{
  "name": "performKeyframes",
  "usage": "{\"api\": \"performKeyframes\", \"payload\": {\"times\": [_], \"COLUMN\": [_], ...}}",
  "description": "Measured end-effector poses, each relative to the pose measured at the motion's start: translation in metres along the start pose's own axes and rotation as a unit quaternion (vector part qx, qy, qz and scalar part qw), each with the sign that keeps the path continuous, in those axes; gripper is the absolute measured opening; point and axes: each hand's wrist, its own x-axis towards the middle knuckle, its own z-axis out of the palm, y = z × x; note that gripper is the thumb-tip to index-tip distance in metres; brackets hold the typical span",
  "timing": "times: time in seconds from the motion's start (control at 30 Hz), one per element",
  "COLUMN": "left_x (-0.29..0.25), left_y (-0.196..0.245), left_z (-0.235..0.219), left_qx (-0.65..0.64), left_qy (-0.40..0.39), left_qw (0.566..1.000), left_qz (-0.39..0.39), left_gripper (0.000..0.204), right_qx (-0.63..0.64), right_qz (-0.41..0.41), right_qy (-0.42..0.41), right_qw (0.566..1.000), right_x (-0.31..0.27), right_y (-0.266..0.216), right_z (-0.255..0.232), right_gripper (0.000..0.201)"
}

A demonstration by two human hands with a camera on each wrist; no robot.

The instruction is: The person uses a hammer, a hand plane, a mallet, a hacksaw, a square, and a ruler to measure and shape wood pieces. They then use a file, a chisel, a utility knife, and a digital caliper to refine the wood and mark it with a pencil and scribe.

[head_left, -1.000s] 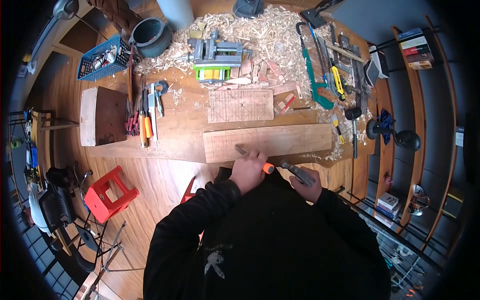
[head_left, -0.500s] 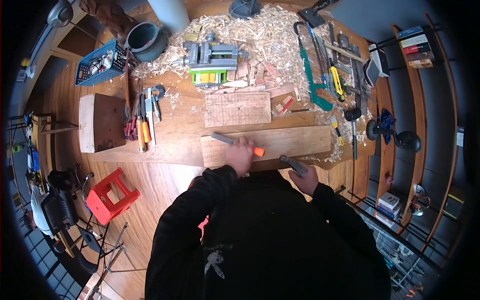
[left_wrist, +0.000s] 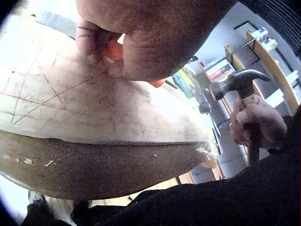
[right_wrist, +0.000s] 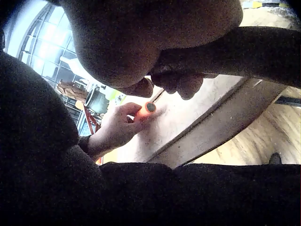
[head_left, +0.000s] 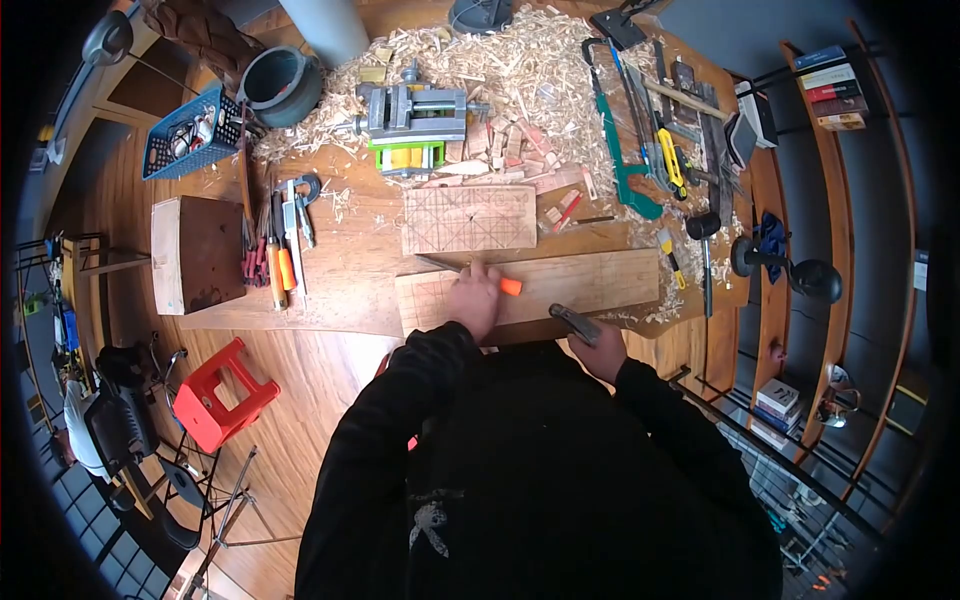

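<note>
Running this remotely, nearest stuff first: my right hand [head_left: 600, 353] has its fingers wrapped round the hammer [head_left: 577, 323], near the edge of the bench [head_left: 360, 290]. My left hand [head_left: 474, 300] is curled round the orange-handled chisel [head_left: 511, 287], over the left part of the long board [head_left: 590, 280]; can't tell if its blade touches wood. I'd seat the edge on one of the drawn lines [left_wrist: 51, 101], check the angle, then tap lightly. Gridded board [head_left: 470, 220] sits just beyond, vise [head_left: 415, 113] farther back.
</note>
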Motion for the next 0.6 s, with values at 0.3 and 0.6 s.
{"api": "performKeyframes", "payload": {"times": [0.3,0.6], "left_x": [-0.007,-0.046], "left_y": [-0.013,-0.028], "left_z": [0.003,0.005], "left_qx": [-0.087,-0.110], "left_qy": [0.083,0.117], "left_qw": [0.993,0.987], "left_qz": [-0.007,0.010], "left_gripper": [0.035,0.072], "right_qx": [-0.014,-0.040], "right_qz": [0.034,0.037], "right_qy": [-0.010,-0.025], "right_qw": [0.999,0.998], "right_x": [0.007,0.015], "right_y": [-0.002,0.001], "right_z": [0.007,0.016], "right_gripper": [0.021,0.022]}}
